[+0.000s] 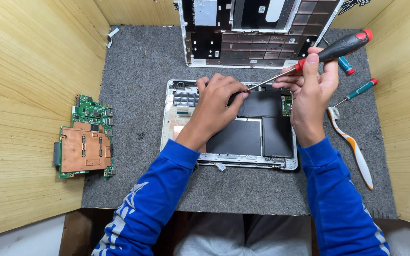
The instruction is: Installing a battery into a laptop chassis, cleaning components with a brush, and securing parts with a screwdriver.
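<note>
Grey mat (143,61): left hand (217,102) presses opened tablet (243,137), right hand (312,90) grips screwdriver (319,54).

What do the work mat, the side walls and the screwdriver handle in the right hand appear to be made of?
Work mat: grey felt-like fabric, with a fuzzy, speckled matt surface.
Side walls: pale wood, probably unvarnished board, with visible grain lines.
Screwdriver handle, held in the right hand: apparently black and red plastic or rubber, smooth with a slight sheen.

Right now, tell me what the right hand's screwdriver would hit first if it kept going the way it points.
The right hand aims the screwdriver down and left. Its tip already sits by the left hand's fingertips at the top edge of the black battery, so it would probably meet those first; depth is unclear.
</note>
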